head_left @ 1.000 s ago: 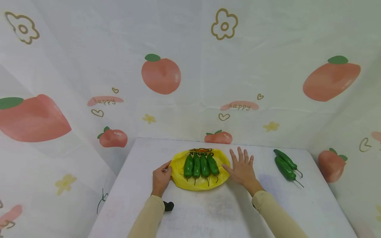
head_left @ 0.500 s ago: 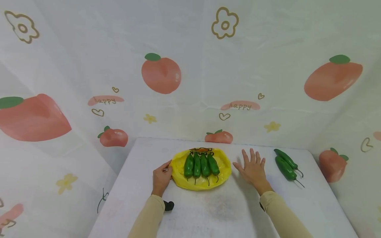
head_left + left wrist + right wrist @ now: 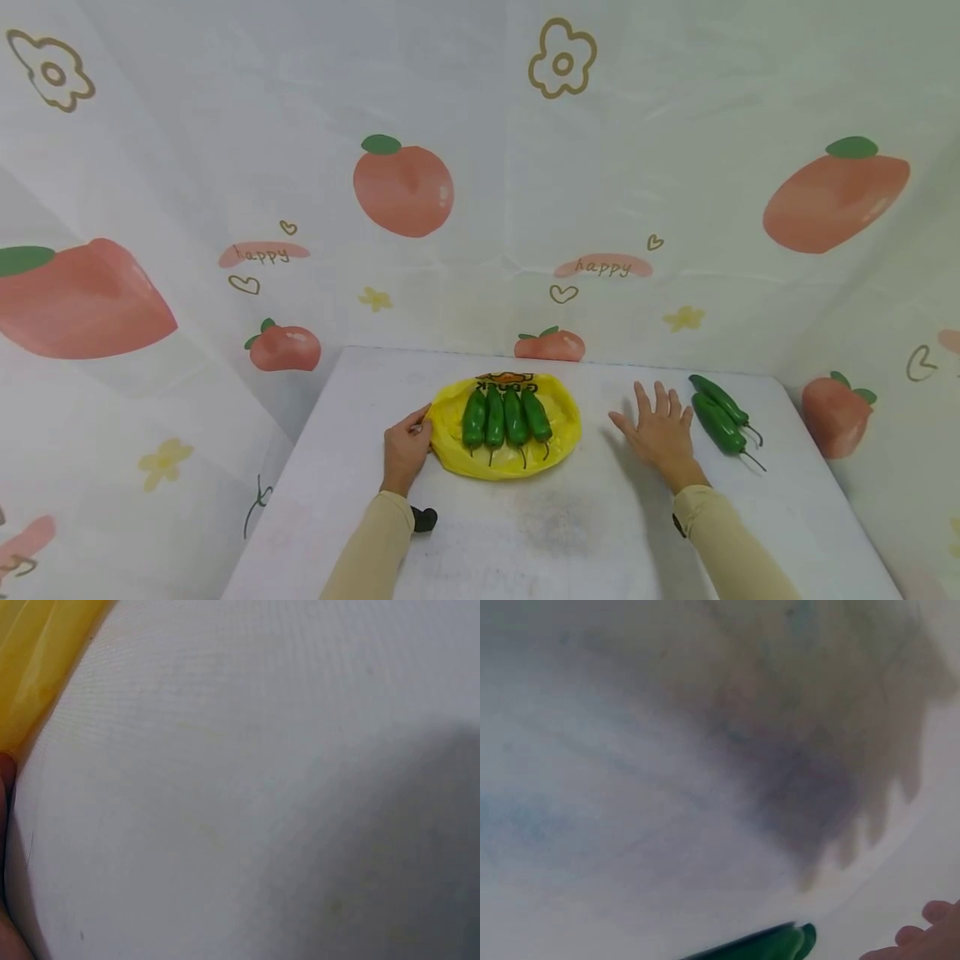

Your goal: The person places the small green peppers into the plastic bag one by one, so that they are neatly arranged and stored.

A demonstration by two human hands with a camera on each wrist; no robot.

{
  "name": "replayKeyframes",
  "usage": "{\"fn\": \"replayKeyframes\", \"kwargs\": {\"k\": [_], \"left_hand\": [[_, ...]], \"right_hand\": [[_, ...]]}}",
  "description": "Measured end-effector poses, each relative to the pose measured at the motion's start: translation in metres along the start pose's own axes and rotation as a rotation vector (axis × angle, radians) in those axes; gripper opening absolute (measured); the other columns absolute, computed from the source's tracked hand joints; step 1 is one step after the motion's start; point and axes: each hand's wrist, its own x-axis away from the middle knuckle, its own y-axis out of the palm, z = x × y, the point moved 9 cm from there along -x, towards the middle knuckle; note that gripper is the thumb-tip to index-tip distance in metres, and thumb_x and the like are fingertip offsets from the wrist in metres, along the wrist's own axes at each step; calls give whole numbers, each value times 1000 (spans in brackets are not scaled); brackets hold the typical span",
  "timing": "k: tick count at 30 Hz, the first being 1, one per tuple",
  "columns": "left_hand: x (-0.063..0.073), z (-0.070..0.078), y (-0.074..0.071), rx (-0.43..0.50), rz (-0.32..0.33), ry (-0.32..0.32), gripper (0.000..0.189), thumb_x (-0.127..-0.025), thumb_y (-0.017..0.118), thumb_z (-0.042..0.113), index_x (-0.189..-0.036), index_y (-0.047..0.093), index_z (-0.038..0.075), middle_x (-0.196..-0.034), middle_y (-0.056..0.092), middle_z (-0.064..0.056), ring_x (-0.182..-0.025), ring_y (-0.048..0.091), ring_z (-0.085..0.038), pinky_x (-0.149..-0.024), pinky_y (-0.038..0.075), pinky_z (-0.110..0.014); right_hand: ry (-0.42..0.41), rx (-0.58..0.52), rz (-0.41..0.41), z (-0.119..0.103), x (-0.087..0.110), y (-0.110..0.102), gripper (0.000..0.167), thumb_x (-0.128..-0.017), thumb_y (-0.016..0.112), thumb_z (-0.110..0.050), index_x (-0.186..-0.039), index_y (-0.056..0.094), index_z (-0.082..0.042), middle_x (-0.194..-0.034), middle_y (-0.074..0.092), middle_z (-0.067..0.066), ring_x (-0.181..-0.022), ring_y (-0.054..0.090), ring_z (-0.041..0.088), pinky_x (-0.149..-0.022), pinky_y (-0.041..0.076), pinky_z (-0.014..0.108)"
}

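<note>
A yellow plastic bag [image 3: 564, 425] lies spread on the white table, with several green chili peppers [image 3: 495, 418] in a row on it, stems toward me. My left hand [image 3: 405, 450] pinches the bag's left edge between thumb and fingers; the left wrist view catches the yellow plastic [image 3: 45, 660] and a sliver of a finger. Fingers spread, my right hand [image 3: 662, 435] hovers over the table between the bag and two more green chili peppers [image 3: 718, 423] at the right. One end of a pepper [image 3: 769, 945] shows low in the right wrist view, near the fingertips [image 3: 939, 912].
A small dark object [image 3: 425, 520] pokes out beside the left sleeve. Behind the white table [image 3: 555, 558] and at its sides hangs a pale curtain [image 3: 480, 300] printed with fruit and flowers.
My right hand has moved right, from the bag's right edge toward the two separate peppers. The left hand keeps its grip on the bag, and the peppers have not moved.
</note>
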Motion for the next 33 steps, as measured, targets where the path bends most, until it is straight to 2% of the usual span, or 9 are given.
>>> {"fn": "replayKeyframes", "kwargs": {"k": [6, 16, 24, 29, 33], "left_hand": [[-1, 2, -2, -2, -6, -9, 31, -97, 64, 24, -126, 75, 27, -114, 77, -5, -62, 64, -10, -58, 57, -21], [-1, -4, -2, -6, -2, -8, 31, -97, 65, 26, -126, 75, 27, -113, 77, -4, -62, 66, -9, -58, 58, -22], [-1, -1, -1, 16, 1, 7, 30, -97, 65, 26, -125, 75, 26, -112, 77, -5, -61, 66, -13, -56, 58, -23], [-1, 1, 1, 9, -9, 1, 30, -97, 65, 24, -126, 75, 26, -113, 76, -5, -61, 65, -11, -56, 58, -22], [0, 3, 1, -7, -11, 0, 30, -97, 65, 24, -126, 74, 26, -114, 77, -5, -61, 64, -10, -56, 57, -21]], "right_hand": [[-3, 32, 26, 15, 3, -8, 91, -98, 46, -66, -158, 28, 0, -159, 20, 40, -145, 17, 64, -114, 11, 82], [23, -39, 48, 50, 8, -12, 94, -99, 46, -65, -157, 25, 5, -157, 16, 44, -143, 12, 68, -110, 8, 84], [52, -45, 115, 71, 16, -27, 88, -98, 60, -52, -153, 29, 11, -151, 20, 48, -137, 18, 70, -106, 15, 85], [51, -24, 183, 86, 25, -31, 83, -96, 65, -43, -148, 33, 14, -143, 25, 52, -131, 25, 73, -102, 23, 84], [70, -32, 195, 95, 30, -31, 82, -94, 69, -36, -147, 33, 16, -140, 26, 53, -129, 26, 73, -100, 25, 83]]}}
